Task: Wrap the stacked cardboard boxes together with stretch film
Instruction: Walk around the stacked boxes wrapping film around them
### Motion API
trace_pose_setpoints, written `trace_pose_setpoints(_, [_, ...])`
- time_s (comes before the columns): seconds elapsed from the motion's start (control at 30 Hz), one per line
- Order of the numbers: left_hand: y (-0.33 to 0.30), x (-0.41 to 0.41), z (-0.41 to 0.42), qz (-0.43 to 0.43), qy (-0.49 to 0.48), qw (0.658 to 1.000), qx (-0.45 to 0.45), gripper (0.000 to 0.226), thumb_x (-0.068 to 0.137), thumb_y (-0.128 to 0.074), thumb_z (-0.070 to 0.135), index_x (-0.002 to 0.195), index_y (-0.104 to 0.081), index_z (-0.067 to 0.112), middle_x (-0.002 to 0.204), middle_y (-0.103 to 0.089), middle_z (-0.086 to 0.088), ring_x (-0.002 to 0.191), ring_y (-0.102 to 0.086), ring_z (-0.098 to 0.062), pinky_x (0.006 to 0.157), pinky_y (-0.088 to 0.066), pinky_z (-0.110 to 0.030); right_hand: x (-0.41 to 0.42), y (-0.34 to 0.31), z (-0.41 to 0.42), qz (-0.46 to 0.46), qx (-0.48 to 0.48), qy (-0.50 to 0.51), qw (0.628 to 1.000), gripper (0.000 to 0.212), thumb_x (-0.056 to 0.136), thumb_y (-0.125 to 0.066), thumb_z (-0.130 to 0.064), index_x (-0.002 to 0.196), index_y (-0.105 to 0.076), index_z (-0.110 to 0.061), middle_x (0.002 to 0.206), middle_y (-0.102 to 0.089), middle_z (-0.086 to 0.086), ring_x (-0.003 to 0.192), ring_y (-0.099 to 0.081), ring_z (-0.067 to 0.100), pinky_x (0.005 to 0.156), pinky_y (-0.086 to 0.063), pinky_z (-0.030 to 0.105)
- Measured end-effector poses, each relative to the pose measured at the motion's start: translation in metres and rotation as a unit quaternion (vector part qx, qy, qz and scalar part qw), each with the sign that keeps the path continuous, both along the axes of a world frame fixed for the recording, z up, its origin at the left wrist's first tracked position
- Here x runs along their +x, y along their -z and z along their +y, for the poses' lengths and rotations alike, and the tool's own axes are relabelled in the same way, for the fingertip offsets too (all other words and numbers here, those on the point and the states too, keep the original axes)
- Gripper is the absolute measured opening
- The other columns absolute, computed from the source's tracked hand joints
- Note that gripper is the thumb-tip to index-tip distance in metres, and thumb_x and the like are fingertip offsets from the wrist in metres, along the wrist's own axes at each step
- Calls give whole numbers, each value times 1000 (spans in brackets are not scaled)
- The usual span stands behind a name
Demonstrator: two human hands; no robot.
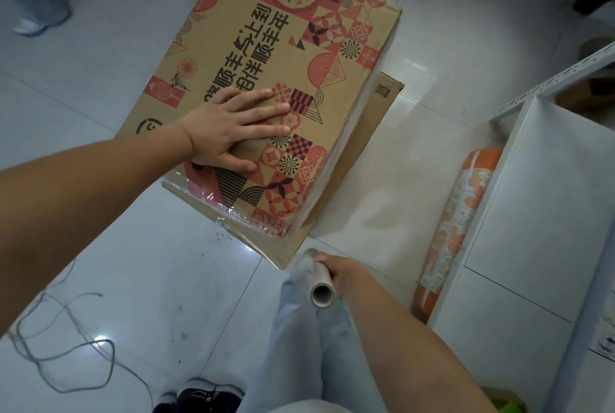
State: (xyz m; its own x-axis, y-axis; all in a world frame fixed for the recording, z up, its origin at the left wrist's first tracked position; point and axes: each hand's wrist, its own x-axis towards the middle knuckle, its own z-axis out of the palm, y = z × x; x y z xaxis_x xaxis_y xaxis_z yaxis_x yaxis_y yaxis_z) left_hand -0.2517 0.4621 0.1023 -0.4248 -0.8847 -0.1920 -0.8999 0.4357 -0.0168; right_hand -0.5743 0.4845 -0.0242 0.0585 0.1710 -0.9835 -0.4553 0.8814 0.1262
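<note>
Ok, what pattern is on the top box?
Red and black geometric prints on brown cardboard top box, clearest in the head view.

boxes (266, 63): you see a brown carton with red and black patterns stacked on a plainer one, on the floor | film (336, 159): clear, wrinkled over the near corner and right side | roll (319, 289): cardboard core, end toward you, near that corner

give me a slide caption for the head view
Left hand steadies the top box while right hand holds the film roll.

Even indoor light, floor (100, 341) glare, wide-angle distortion
</note>
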Motion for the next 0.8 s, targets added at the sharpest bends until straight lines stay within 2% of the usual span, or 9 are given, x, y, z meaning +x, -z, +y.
trace_pose_setpoints(0.13, [0, -1, 0, 8, -2, 1000, -12, 74, 84, -13, 75, 148, 5, 41, 156, 16, 13, 145, 0, -21, 106, -16, -43, -3, -7, -19, 13, -14, 56, 998, 14, 90, -56, -11, 82, -50, -2, 69, -51, 14, 55, -50, 24, 29, -41, 17])
trace_pose_setpoints(0.2, [1, 0, -1, 14, -1, 1000, -15, 77, 83, -19, 74, 148, 6, 41, 156, 18, 14, 144, -2, -21, 106, -16, -43, -4, -11, -40, 28, -34, 54, 998, 17, 90, -57, -16, 88, -49, -1, 63, -55, 15, 41, -56, 25, 28, -42, 18])
trace_pose_setpoints(0.27, [2, 1, -1, 14, 1, 1000, -23, 76, 84, -17, 74, 148, 7, 41, 156, 19, 14, 145, -1, -21, 107, -16, -43, 1, -11, -55, 33, -40, 34, 998, 21, 91, -54, -19, 84, -48, -1, 68, -50, 15, 40, -55, 25, 30, -43, 17])
trace_pose_setpoints(0.37, [3, 1, 1, 12, 7, 1000, -24, 76, 84, -17, 74, 148, 6, 40, 156, 18, 12, 145, -1, -23, 107, -15, -43, 6, -9, -64, 34, -39, 61, 997, 18, 90, -52, -16, 79, -46, -4, 73, -49, 15, 59, -53, 25, 36, -50, 25])
trace_pose_setpoints(0.5, [3, 0, -1, 17, 14, 999, -34, 79, 83, -26, 72, 148, 3, 39, 157, 16, 11, 145, -4, -25, 106, -17, -44, 9, -21, -72, 36, -29, 97, 994, 20, 95, -45, -11, 77, -44, -2, 75, -51, 16, 64, -50, 25, 32, -48, 29])
trace_pose_setpoints(0.6, [5, 1, -1, 18, 17, 999, -41, 80, 83, -27, 73, 149, 1, 38, 158, 13, 9, 145, -6, -27, 105, -19, -45, 12, -23, -76, 40, -27, 141, 989, 17, 94, -46, -9, 79, -44, -1, 81, -52, 19, 75, -57, 28, 36, -51, 35])
trace_pose_setpoints(0.67, [6, 2, 1, 18, 16, 999, -40, 79, 83, -26, 73, 149, -1, 38, 158, 11, 8, 145, -7, -28, 105, -20, -45, 18, -17, -82, 29, -48, 164, 985, 14, 93, -47, -7, 80, -47, -3, 93, -54, 17, 85, -59, 26, 44, -55, 33])
trace_pose_setpoints(0.73, [6, 1, 2, 12, 16, 999, -34, 77, 84, -21, 74, 149, -1, 38, 158, 10, 7, 144, -10, -30, 104, -22, -45, 25, -8, -91, 53, -11, 209, 977, 8, 90, -53, -5, 86, -49, 1, 114, -54, 17, 106, -60, 27, 54, -57, 38])
trace_pose_setpoints(0.8, [5, 0, 3, 3, 14, 999, -29, 76, 84, -17, 75, 149, -1, 39, 158, 11, 7, 144, -11, -31, 104, -22, -45, 31, 0, -97, 98, 20, 201, 974, 21, 87, -59, -5, 105, -50, 4, 127, -52, 18, 121, -54, 29, 60, -55, 47])
